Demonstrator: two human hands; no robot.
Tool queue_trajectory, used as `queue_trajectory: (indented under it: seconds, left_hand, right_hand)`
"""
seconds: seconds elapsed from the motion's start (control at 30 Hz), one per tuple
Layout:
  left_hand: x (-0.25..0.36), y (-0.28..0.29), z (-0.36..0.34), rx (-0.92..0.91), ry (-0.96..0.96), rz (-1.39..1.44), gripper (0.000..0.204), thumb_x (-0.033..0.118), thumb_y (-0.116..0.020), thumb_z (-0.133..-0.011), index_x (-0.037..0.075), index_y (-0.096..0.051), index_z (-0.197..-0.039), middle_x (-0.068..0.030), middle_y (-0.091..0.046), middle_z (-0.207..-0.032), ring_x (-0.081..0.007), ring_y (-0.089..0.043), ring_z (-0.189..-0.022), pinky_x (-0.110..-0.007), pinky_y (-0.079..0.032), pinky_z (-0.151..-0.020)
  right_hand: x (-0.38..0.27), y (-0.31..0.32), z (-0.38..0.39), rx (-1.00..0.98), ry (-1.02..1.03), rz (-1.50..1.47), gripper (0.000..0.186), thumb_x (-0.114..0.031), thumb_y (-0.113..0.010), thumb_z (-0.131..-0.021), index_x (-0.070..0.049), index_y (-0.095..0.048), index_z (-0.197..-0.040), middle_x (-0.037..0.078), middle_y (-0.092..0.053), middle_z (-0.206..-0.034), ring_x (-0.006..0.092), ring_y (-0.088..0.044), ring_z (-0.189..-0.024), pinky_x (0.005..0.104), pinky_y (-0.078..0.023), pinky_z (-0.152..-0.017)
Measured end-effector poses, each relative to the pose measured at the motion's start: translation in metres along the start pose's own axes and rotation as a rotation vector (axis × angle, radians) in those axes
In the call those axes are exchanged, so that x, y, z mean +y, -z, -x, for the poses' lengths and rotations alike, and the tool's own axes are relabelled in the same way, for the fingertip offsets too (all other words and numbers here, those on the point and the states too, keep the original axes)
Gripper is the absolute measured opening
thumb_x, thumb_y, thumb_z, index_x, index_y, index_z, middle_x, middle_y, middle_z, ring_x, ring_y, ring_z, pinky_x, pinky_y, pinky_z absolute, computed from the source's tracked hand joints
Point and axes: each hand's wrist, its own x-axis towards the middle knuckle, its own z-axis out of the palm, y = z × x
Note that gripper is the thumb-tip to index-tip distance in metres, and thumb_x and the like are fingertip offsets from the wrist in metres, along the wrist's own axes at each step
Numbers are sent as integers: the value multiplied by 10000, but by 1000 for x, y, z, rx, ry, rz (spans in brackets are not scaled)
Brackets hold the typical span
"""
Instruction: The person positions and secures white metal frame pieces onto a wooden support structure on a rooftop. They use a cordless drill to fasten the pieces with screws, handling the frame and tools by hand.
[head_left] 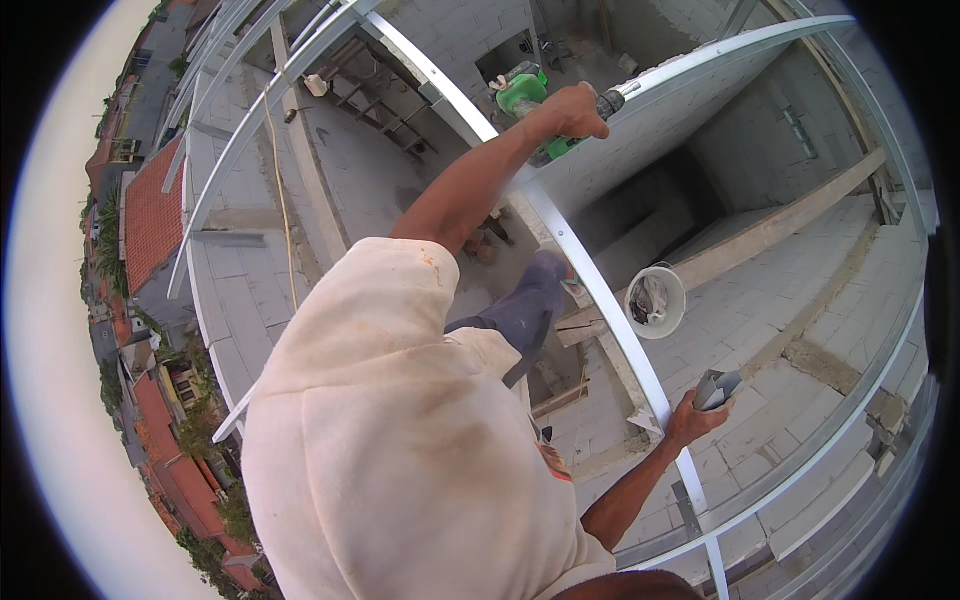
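Note:
At the upper middle, my left hand (575, 112) is closed around a green cordless drill (522, 95). Its silver chuck (626, 90) points to the right, close to a light metal beam (690, 68); whether it touches the beam I cannot tell. My fingers cover part of the drill's body. Lower right, my right hand (694, 422) grips a short grey piece of folded metal profile (716, 390). That hand is beside a long metal rail (625, 335) running diagonally down the middle. My leg (530, 300) in dark trousers shows left of this rail.
A white bucket (672, 305) with grey contents hangs or stands by a wooden plank (780, 228). Grey block walls (740, 420) drop to deep rooms below. Curved metal members (215, 170) and a yellowish cord (283, 215) lie left. Red-tiled roofs (152, 215) show far off.

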Motion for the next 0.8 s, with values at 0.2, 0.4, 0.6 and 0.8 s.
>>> queue_trajectory:
  seconds: [0.2, 0.4, 0.6, 0.8]
  left_hand:
    - [-2, 11, -8, 1, -58, 57, 505, 325, -750, -659, -81, -705, -956, -305, -722, -918, -434, -715, -893, -451, -551, -834]
    - [4, 6, 0, -25, -42, 291, 286, 184, -768, -697, -35, -690, -864, -105, -717, -763, -194, -680, -689, -358, -536, -676]
    - [21, 9, -2, -131, -2, 170, 262, 182, -778, -709, -15, -689, -858, -94, -678, -727, -207, -643, -627, -373, -508, -612]
    - [-9, 30, -49, -277, 110, 274, 222, 195, -755, -734, -8, -695, -802, -82, -665, -742, -193, -635, -638, -370, -504, -619]
  right_hand:
    - [-16, 4, -7, -26, 7, -67, 896, -16, -768, -752, 17, -355, -1547, 254, -454, -1497, 456, -424, -1393, 520, -354, -1185]
    - [-17, 14, -17, 8, 40, -57, 1003, -31, -846, -683, -27, -343, -1551, 233, -499, -1454, 442, -455, -1380, 563, -325, -1195]
    - [-7, 24, -12, 108, 51, -106, 971, -24, -834, -652, -34, -392, -1517, 218, -521, -1423, 446, -484, -1330, 557, -372, -1151]
    - [-15, 21, -5, 58, 34, -132, 1007, -35, -854, -653, -27, -373, -1537, 222, -503, -1444, 442, -469, -1343, 552, -365, -1159]
